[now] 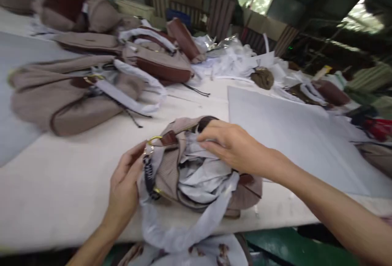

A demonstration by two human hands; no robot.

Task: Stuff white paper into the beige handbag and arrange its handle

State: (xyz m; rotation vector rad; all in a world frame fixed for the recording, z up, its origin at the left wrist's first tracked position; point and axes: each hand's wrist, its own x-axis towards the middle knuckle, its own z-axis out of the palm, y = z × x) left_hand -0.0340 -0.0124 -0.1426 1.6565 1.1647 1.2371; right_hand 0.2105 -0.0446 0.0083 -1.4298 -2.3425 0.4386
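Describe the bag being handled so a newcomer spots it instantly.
On the white table, at the near edge between the left hand and right hand, lies a beige handbag. Unlike the bags behind it, it gapes open, stuffed with white paper.

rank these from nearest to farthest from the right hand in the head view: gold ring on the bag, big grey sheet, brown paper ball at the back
From the right hand:
1. gold ring, just left of it on the bag
2. grey sheet, on the table to the right
3. brown paper ball, far back

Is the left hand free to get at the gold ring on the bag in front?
Probably yes: the left hand already sits beside the gold ring on the bag, with nothing between them. The right hand rests on the white paper stuffing.
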